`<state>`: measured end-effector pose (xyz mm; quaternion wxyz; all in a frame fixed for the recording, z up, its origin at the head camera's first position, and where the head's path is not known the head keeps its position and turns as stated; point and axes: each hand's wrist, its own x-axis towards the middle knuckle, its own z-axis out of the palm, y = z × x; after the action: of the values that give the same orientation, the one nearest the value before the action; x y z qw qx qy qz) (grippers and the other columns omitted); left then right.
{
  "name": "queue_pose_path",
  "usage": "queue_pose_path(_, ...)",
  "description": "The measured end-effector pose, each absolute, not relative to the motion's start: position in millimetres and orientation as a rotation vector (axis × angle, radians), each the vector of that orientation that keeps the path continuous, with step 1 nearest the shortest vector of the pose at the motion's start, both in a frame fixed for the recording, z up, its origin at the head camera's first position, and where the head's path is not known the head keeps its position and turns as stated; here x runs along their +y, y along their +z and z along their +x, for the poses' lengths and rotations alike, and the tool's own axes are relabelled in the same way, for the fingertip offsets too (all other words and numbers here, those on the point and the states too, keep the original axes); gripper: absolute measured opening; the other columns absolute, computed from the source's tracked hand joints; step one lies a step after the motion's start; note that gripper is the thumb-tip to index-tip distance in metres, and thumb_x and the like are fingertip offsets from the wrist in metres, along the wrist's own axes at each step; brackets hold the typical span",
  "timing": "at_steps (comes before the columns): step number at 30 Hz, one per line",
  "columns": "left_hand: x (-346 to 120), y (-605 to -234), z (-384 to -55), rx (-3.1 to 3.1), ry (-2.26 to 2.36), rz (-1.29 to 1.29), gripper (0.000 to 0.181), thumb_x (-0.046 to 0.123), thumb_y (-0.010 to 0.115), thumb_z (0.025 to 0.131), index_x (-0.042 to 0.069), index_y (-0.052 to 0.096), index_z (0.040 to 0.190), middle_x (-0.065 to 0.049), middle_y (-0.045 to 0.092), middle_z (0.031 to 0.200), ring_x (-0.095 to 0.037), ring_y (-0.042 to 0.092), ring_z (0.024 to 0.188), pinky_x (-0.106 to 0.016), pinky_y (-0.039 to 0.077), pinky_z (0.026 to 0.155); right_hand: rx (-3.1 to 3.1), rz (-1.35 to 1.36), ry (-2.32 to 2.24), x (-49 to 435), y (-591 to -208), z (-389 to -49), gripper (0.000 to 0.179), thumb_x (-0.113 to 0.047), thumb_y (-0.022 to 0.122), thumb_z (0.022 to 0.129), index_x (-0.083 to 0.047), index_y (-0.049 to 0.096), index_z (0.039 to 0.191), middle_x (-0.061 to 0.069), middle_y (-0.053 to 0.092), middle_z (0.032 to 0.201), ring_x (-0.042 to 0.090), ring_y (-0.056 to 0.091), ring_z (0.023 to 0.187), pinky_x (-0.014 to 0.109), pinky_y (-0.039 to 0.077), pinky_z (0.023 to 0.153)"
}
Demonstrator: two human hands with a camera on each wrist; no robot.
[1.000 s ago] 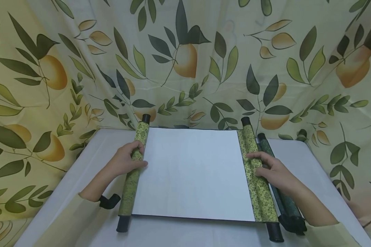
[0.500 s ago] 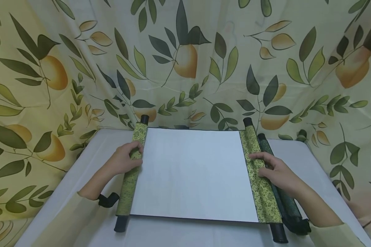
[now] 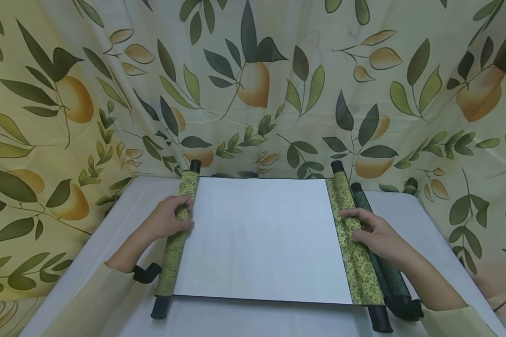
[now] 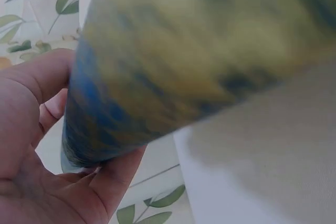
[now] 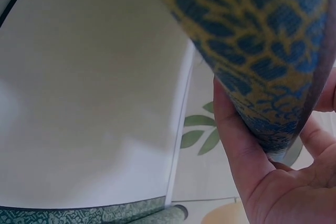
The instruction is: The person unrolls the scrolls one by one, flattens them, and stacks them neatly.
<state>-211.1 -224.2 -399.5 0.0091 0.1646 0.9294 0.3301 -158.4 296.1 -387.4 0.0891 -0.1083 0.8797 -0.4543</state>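
A hanging scroll lies partly unrolled, its blank white sheet between two rolls of yellow-green patterned brocade with black end knobs. My left hand grips the left roll, thumb on the near side and fingers over its far part. On the other side my right hand holds the right roll between thumb and fingers. In the left wrist view, the patterned roll sits in the hand's grasp. The right wrist view shows fingers and thumb either side of the blue-and-gold roll.
A second, dark green scroll lies rolled up just right of the first, partly hidden by the right arm. Beneath everything is a white table. A leaf-and-fruit printed curtain hangs right behind the table's far edge.
My left hand and the left roll have shifted slightly left, and the right roll slightly right, so a little more white sheet shows. Both hands keep their grip.
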Motion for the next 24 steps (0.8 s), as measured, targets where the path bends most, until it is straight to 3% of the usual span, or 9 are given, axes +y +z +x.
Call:
queue_pose_path(5, -232.3, -401.5, -211.8, 2.928, 1.043, 0.511, 0.024, 0.003, 0.073, 0.079, 0.013, 0.057, 0.093, -0.008, 0.061, 0.097, -0.028, 0.051, 0.092, -0.037, 0.042, 0.073, 2.604, -0.304, -1.353, 297.7, -387.0, -157.0, 0.053, -0.003, 0.057, 0.093, -0.011, 0.046, 0.145, 0.019, 0.034, 0.156, 0.046, 0.023, 0.142, 0.057, 0.040, 0.091)
queue_pose_path(15, -240.0, -400.0, -210.0, 2.901, 1.074, 0.468, 0.016, 0.006, 0.068, 0.085, 0.012, 0.060, 0.098, -0.009, 0.062, 0.098, -0.020, 0.048, 0.069, -0.033, 0.043, 0.058, 2.617, -0.285, -1.321, 300.8, -386.8, -153.1, 0.053, -0.004, 0.057, 0.094, -0.011, 0.046, 0.145, 0.021, 0.034, 0.156, 0.047, 0.027, 0.140, 0.054, 0.042, 0.088)
queue_pose_path(24, -245.2, -399.0, -207.7, 2.842, 1.109, 0.409, 0.028, 0.014, 0.081, 0.081, 0.014, 0.058, 0.097, -0.007, 0.059, 0.099, -0.019, 0.044, 0.065, -0.034, 0.042, 0.059, 2.628, -0.287, -1.302, 301.8, -386.7, -152.3, 0.053, -0.005, 0.057, 0.094, -0.012, 0.047, 0.145, 0.020, 0.035, 0.155, 0.046, 0.027, 0.140, 0.056, 0.041, 0.088)
